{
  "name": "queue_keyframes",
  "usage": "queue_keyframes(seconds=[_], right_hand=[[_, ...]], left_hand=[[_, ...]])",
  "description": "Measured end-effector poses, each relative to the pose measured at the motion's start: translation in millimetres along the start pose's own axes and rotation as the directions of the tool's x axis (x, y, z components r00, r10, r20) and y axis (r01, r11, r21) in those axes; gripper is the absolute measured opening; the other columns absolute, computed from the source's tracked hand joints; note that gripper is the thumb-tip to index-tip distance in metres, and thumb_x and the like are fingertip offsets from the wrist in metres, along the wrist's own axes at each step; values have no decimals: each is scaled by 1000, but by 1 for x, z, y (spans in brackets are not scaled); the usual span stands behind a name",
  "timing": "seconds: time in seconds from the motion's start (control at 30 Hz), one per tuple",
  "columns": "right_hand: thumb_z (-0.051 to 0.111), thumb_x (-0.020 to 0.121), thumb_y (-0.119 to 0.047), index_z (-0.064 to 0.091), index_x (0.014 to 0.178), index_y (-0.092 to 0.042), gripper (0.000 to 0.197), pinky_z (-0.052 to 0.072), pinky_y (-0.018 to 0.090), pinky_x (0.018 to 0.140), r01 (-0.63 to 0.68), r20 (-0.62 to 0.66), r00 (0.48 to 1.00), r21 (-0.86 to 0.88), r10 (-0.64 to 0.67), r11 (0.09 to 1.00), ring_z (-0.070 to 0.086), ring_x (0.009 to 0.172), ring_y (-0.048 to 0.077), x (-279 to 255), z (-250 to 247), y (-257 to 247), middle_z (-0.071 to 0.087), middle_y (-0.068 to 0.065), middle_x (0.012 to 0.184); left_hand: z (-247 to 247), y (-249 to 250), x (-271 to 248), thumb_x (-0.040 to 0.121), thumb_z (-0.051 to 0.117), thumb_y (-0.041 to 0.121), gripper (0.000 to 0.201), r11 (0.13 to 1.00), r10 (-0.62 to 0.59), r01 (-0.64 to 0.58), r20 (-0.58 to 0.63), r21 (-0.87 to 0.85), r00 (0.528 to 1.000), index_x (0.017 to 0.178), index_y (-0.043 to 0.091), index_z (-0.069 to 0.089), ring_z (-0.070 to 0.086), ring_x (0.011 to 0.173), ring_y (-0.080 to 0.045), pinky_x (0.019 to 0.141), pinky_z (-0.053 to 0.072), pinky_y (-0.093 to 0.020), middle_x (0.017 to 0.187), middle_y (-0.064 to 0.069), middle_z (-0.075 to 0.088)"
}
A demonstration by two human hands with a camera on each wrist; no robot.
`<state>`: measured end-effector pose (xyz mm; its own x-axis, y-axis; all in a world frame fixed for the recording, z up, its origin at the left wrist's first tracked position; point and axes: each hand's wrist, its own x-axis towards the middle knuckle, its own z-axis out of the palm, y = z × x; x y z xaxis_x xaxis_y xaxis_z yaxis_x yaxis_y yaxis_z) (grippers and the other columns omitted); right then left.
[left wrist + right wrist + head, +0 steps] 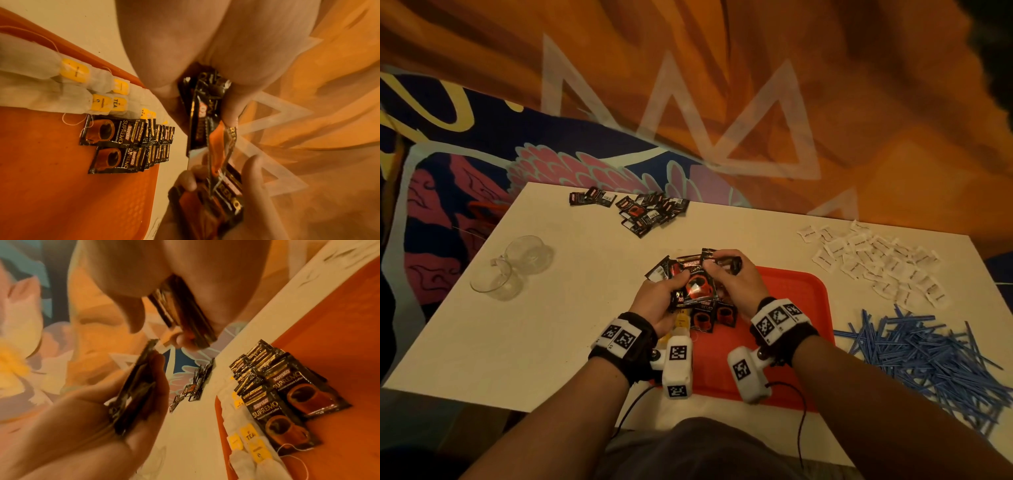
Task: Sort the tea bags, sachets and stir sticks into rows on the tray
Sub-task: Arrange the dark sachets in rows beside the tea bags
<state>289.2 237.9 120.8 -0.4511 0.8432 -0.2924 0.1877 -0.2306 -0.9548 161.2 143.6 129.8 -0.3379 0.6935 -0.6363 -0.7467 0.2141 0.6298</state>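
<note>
Both hands are raised over the far left corner of the red tray (804,308). My left hand (671,287) grips a fanned stack of black coffee sachets (693,284) from the left. My right hand (717,270) pinches a few of the same sachets (183,311) at the top right. On the tray lie two overlapping rows of black coffee sachets (123,146). Beside them, along the tray's left edge, lie tea bags (82,81) with yellow tags. The wrist views show the rows from either side: coffee sachets (277,394) and tea bags (246,443).
On the white table, a loose pile of black sachets (643,212) lies at the far edge. White sachets (876,263) are scattered at the right, with a heap of blue stir sticks (928,359) in front of them. Two glass cups (513,267) stand at the left.
</note>
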Motion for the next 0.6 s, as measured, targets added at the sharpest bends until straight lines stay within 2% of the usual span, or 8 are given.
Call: queue_keyframes(seconds=[0.1,0.2,0.27,0.33,0.4,0.47,0.53,0.6], right_hand=[[82,75,-36,63,116,-15,50,56,49,88,-177,195,969,133,149,975,70,98,31,6,6,2,70,16,112],[72,86,-27,63,118,-6,40,53,52,92,-227,283,943,171,173,959,67,104,36,5,8,1,70,19,112],[70,89,-23,65,115,-7,32,53,53,93,-211,258,952,161,165,964,68,103,35,7,6,2,71,18,110],[69,89,-19,67,107,-9,20,53,54,91,-161,206,970,137,130,977,69,99,34,7,5,2,72,16,105],[66,91,-12,68,100,-11,9,55,53,89,-108,150,985,135,88,985,69,94,32,7,4,1,72,13,99],[61,93,-5,69,100,-14,14,57,47,85,-54,96,994,133,41,990,69,92,29,9,2,1,72,12,100],[54,93,3,69,104,-18,28,59,40,79,-28,42,999,117,23,993,70,90,27,10,-1,0,70,11,106],[47,94,7,68,106,-19,36,59,43,76,-50,-11,999,155,52,987,71,86,29,12,-6,0,69,12,104]], left_hand=[[3,-1,-3,89,66,10,35,1000,5,-5,64,12,998,121,-5,63,74,88,-29,68,61,-35,104,-22,73],[4,0,-4,94,62,22,35,1000,13,-13,65,-3,998,121,-1,64,72,94,-30,77,61,-39,110,-21,72],[3,1,-3,99,56,18,32,1000,-5,6,67,-13,998,123,-1,63,72,91,-28,83,58,-38,109,-19,72],[2,-1,-3,96,54,7,33,1000,-9,8,67,6,998,127,-4,60,71,88,-28,84,56,-38,105,-19,71],[2,-4,-3,95,54,0,33,998,21,-24,60,50,998,127,-5,59,69,91,-31,89,53,-44,107,-21,70],[2,-7,-3,96,54,-2,31,996,40,-43,41,78,998,126,-7,58,68,93,-34,91,52,-47,109,-23,69],[1,-6,-2,96,54,-3,29,994,59,-60,23,90,998,124,-8,58,70,88,-31,78,59,-42,102,-21,70],[-2,-4,-1,96,54,-4,26,994,63,-64,18,90,998,121,-6,59,72,84,-29,67,61,-36,98,-19,72]])
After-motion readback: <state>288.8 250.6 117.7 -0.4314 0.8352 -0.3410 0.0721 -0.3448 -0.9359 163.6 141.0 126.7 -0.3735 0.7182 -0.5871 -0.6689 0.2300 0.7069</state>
